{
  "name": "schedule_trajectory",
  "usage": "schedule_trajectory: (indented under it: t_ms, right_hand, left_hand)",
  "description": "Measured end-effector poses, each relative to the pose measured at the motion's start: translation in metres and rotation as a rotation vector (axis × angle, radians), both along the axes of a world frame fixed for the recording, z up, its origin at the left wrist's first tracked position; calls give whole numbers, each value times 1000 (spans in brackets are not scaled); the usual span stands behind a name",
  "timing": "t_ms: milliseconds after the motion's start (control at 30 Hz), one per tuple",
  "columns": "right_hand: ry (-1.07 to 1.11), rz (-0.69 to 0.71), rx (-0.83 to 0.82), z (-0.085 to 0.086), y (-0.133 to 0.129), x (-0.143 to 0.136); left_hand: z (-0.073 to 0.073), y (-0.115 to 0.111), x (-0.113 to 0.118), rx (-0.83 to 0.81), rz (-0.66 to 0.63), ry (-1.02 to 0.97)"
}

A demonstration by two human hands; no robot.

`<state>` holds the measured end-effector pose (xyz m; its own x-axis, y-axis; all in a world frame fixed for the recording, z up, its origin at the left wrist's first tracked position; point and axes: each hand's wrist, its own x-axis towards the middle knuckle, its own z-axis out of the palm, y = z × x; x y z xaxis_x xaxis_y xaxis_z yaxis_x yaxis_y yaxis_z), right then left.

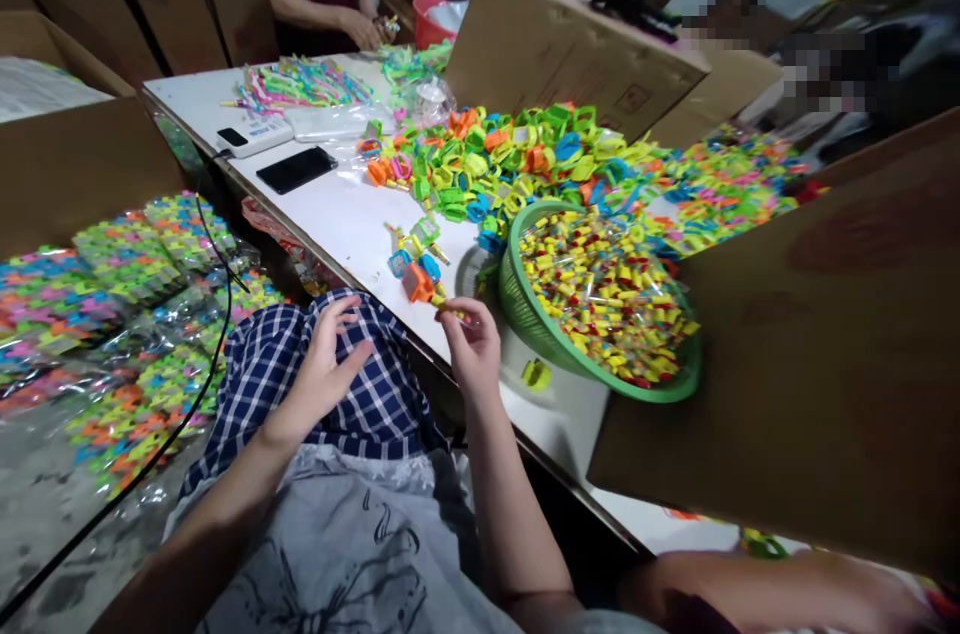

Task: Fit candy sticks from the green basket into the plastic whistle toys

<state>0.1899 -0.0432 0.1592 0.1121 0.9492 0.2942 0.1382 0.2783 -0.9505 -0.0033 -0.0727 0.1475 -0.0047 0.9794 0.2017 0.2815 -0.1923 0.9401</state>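
Note:
My left hand (324, 369) is held over my lap, its fingers apart and nothing in it. At the table edge, my right hand (474, 339) pinches a small yellow wrapped candy tube (439, 301). An orange plastic toy watch (417, 283) lies right at the tube's other end; whether the two are joined I cannot tell. Just behind it are blue toy watches (430, 266) and a green one (425, 231) with yellow tubes. To the right stands a green basket (517, 284) full of yellow and red wrapped candy tubes (600, 304). A yellow-green piece (536, 375) lies beside my right wrist.
A large heap of colourful toy watches (517, 154) covers the table's middle. A phone (297, 170) and white device (255, 136) lie left. Cardboard boxes (810, 344) flank the table. Bagged toys (127, 264) and a black cable (217, 354) are at left. Another person's hands (364, 27) work across.

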Motion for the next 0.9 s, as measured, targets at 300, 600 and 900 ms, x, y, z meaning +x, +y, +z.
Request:
schedule_trajectory:
  t_ms: [300,600,900]
  right_hand:
    - [-655,108,4,29,32,69]
    - [-1299,-309,-430,62,88,211]
    - [-1381,-99,-327,61,122,209]
  left_hand:
    - [-27,92,29,68,-136,518]
    - [-34,89,27,114,-192,760]
    - [-36,92,24,98,-208,752]
